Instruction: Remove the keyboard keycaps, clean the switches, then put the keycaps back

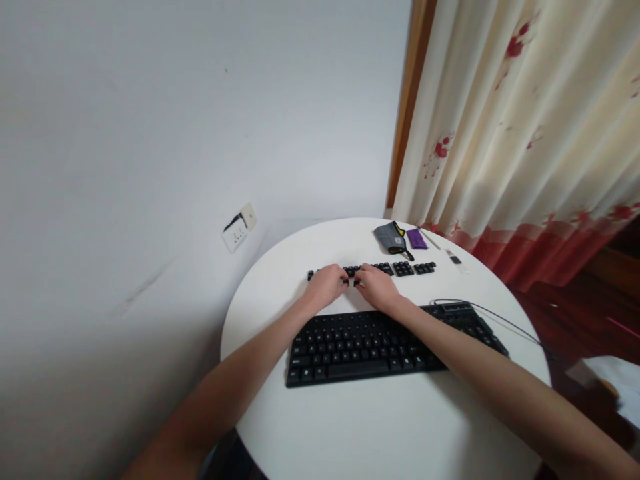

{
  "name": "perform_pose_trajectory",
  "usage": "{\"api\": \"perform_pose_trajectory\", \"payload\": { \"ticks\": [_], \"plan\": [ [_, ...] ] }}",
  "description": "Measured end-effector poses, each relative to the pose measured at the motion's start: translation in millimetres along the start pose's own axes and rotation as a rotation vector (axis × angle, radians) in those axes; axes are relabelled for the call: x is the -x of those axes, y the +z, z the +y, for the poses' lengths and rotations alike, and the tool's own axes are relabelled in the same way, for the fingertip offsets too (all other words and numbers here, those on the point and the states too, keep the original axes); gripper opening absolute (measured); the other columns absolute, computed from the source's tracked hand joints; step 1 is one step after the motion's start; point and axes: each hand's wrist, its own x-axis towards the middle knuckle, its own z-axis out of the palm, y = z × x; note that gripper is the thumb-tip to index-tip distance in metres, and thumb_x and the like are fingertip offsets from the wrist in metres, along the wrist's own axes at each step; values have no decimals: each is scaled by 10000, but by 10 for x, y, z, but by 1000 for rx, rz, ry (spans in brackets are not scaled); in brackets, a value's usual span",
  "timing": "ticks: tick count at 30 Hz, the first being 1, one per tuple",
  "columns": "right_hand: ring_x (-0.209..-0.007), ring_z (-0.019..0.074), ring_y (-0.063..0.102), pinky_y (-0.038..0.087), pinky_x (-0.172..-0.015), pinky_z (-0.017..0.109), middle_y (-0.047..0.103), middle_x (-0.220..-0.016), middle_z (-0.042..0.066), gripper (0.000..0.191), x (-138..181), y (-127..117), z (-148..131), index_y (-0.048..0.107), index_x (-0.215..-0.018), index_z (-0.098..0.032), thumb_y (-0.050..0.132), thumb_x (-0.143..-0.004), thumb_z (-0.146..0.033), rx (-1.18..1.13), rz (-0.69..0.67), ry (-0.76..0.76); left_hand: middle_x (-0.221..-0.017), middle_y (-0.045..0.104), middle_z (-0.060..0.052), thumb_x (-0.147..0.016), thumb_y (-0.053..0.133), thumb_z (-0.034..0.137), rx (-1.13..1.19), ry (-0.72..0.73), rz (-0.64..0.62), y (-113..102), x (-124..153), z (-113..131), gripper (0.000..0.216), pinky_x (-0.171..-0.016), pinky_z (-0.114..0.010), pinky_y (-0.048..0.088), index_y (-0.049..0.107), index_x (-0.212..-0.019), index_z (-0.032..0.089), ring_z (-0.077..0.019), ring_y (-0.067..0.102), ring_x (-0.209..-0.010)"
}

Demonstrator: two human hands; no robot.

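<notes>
A row of loose black keycaps (384, 268) lies behind a black keyboard (345, 353) on a round white table (320, 427). My left hand (327, 283) is at the left part of that row, its fingers closed around a small black keycap (345, 282). Close beside it, my right hand (376, 287) pinches another black keycap (357, 283). A narrow gap separates the fingertips of the two hands. Both forearms reach over the keyboard, the right one hiding part of its keys. Fingers cover some of the keycaps in the row.
Toward the back right lie a grey pouch-like cloth item (393, 238), a purple packet (417, 239), a thin stick (430, 239) and a small clear packet (455, 259). The keyboard's cable (500, 313) runs off the right edge. A wall with a socket (235, 235) stands left; a curtain (500, 147) hangs right.
</notes>
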Motion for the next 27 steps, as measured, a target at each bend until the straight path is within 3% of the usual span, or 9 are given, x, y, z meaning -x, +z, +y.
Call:
{"api": "perform_pose_trajectory", "payload": {
  "ticks": [6,12,21,27],
  "plan": [
    [-769,164,635,458,-736,261,704,-843,31,98,497,-116,42,724,-931,-176,655,-861,-176,-335,9,-72,-837,762,-4,-803,665,221,328,56,-173,-268,429,212,173,-734,-256,483,787,-925,211,-170,668,-744],
    [-721,153,615,449,-666,254,708,-840,22,131,883,-105,-20,750,-933,-199,647,-861,-163,-577,-56,-111,-833,770,-7,-804,678,267,390,39,-247,-201,764,323,165,-676,-263,455,801,-912,245,-177,667,-729],
    [-779,159,621,454,-732,265,705,-880,26,165,942,-37,-68,754,-973,-213,643,-872,-143,-576,-27,-187,-875,763,0,-831,707,262,252,104,-117,-97,877,382,87,-800,-293,467,785,-862,241,-187,656,-825],
    [-739,150,594,434,-688,252,667,-808,5,91,959,2,-112,700,-838,-190,678,-832,-102,-512,26,-170,-908,742,-17,-893,655,248,68,192,-92,-58,958,428,112,-805,-316,465,764,-894,222,-213,594,-898]
  ]
}}
